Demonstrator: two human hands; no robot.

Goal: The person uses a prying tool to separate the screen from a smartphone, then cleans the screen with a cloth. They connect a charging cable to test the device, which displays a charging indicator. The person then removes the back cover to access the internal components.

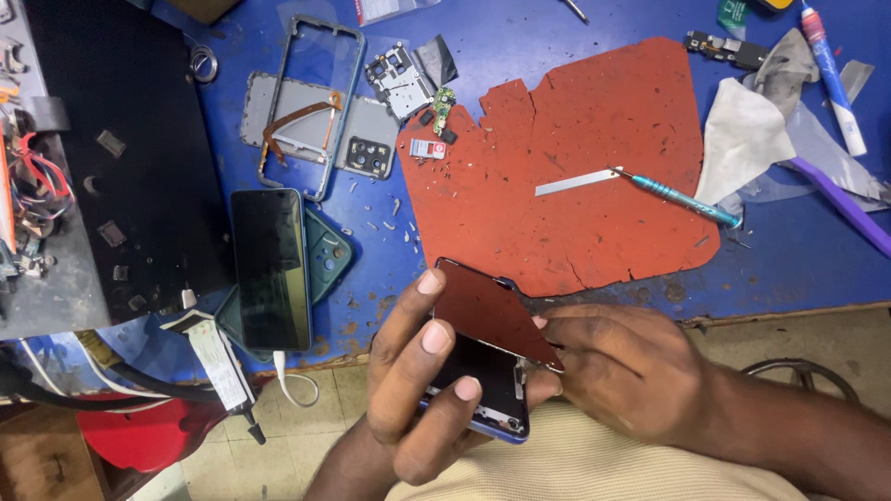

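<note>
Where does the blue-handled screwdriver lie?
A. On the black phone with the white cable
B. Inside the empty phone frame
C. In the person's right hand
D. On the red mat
D: the blue-handled screwdriver rests on the right part of the red mat, beside a white cloth.

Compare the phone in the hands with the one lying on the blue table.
The held phone is gripped by the left hand and right hand, its screen lifting off; the table phone lies flat, intact, with a white cable at its end. Both have dark screens.
</note>
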